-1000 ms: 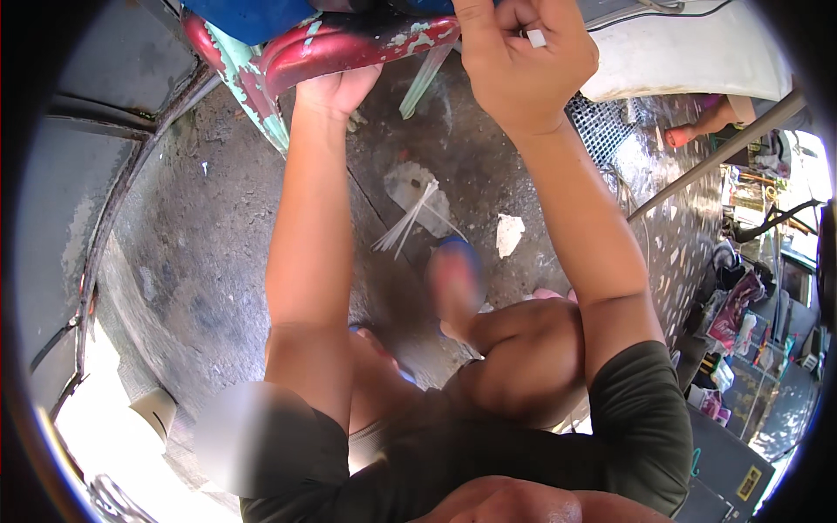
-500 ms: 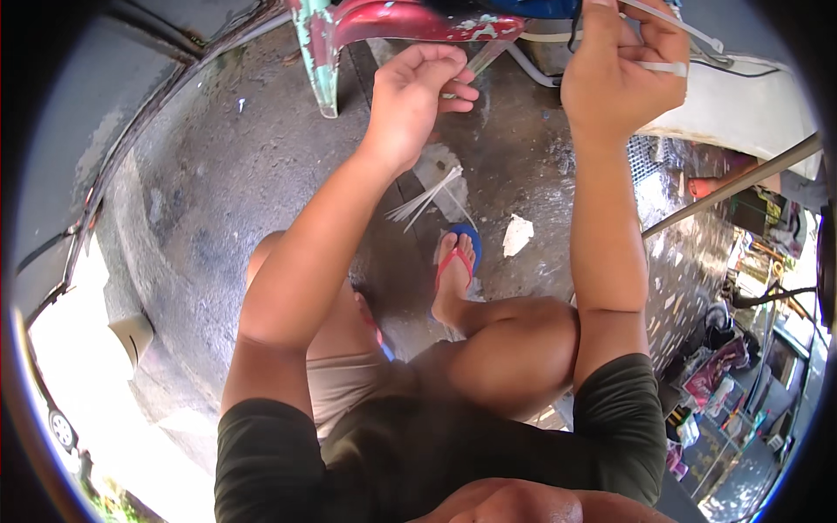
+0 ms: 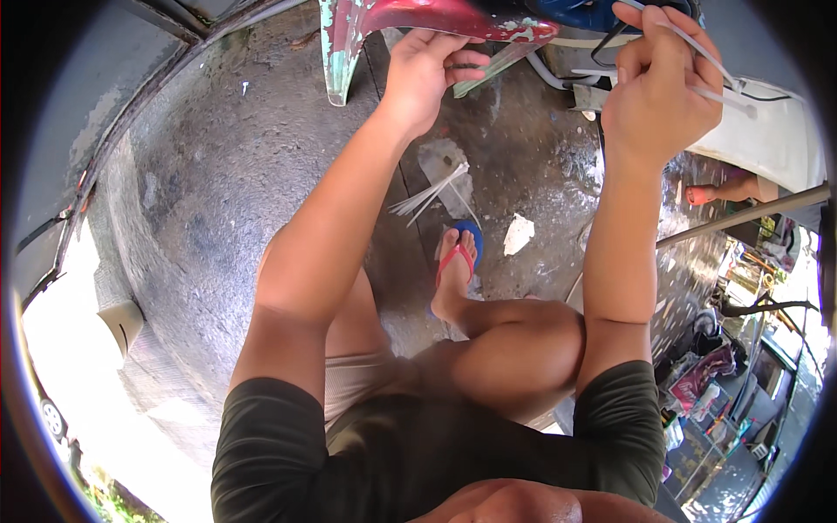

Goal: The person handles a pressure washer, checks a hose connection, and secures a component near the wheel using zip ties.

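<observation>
The person crouches in a dark green shirt, one bent knee (image 3: 523, 349) low in the frame and a foot in a blue flip-flop with red straps (image 3: 457, 261) planted on the rough grey concrete floor (image 3: 200, 192). Just beyond the toes lies a loose bundle of pale thin strips (image 3: 432, 193), fanned out on the ground, and a crumpled scrap of white paper (image 3: 518, 234) sits near it to the right. Both forearms reach up and away. The left hand (image 3: 425, 74) has its fingers curled around the lower edge of a worn red metal panel with chipped green-white paint (image 3: 418, 19), thumb underneath, holding it. The right hand (image 3: 656, 87) is closed in a fist around a thin white strip (image 3: 711, 70) that runs out past the knuckles, close to black cables (image 3: 610, 44) under the panel. Further right, another person's foot in a red sandal (image 3: 702, 193) rests beside a slanted grey metal pole (image 3: 741, 218).
</observation>
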Action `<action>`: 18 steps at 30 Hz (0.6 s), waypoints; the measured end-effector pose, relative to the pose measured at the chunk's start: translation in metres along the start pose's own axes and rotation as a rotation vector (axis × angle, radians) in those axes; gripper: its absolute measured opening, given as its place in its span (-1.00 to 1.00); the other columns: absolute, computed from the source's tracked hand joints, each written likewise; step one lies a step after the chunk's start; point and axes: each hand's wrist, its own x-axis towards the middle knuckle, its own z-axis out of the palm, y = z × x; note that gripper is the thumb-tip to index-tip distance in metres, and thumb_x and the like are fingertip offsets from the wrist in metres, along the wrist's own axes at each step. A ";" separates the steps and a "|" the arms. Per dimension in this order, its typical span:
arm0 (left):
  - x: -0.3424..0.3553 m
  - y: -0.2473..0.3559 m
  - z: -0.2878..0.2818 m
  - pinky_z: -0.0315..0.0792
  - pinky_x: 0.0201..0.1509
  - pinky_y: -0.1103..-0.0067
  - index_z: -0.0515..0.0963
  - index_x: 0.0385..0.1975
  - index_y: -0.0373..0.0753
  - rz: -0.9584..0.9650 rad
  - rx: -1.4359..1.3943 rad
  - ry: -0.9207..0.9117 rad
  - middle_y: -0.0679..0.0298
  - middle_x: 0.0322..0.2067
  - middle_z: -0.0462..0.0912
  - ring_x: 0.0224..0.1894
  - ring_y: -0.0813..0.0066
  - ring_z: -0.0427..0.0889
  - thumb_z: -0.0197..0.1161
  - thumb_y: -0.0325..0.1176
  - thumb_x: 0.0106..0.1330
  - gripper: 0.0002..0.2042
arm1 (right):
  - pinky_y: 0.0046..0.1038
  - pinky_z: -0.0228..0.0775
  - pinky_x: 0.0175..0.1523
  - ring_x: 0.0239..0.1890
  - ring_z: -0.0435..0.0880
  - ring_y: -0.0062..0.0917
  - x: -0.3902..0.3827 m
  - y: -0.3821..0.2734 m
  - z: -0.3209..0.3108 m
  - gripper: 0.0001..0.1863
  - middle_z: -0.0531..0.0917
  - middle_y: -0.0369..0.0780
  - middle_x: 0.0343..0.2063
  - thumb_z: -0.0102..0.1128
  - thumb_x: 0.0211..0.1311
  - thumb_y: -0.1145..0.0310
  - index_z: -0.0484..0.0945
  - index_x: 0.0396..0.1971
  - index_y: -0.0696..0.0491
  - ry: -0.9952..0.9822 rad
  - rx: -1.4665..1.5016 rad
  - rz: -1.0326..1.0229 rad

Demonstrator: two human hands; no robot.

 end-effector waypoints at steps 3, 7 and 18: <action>0.010 0.000 -0.009 0.62 -0.02 0.40 0.50 0.02 -0.34 -0.040 -0.117 -0.064 0.11 -0.09 0.66 -0.13 0.30 0.68 0.04 -0.35 0.48 -0.75 | -0.73 0.04 -0.65 -0.76 0.30 -0.83 -0.010 0.002 -0.002 -0.85 0.75 -0.13 -0.44 0.24 0.35 0.45 0.53 -0.19 0.18 -0.024 -0.091 0.001; 0.026 0.002 -0.010 0.51 0.25 0.20 0.53 0.04 -0.30 -0.102 -0.327 -0.072 0.08 0.07 0.63 0.12 0.13 0.62 0.04 -0.12 0.48 -0.62 | -0.75 0.08 -0.63 -0.72 0.33 -0.88 -0.016 -0.001 0.000 -0.83 0.77 -0.12 -0.38 0.24 0.39 0.41 0.56 -0.16 0.20 -0.055 -0.227 -0.031; 0.031 0.020 0.021 0.52 0.23 0.15 0.43 0.11 -0.36 0.020 -0.458 -0.231 0.04 0.09 0.60 0.09 0.11 0.62 -0.06 -0.08 0.54 -0.56 | -0.69 0.48 -0.22 -0.28 0.69 -0.63 0.001 0.008 -0.016 -0.83 0.72 -0.19 -0.31 0.23 0.34 0.58 0.61 -0.11 0.28 -0.208 -0.277 -0.279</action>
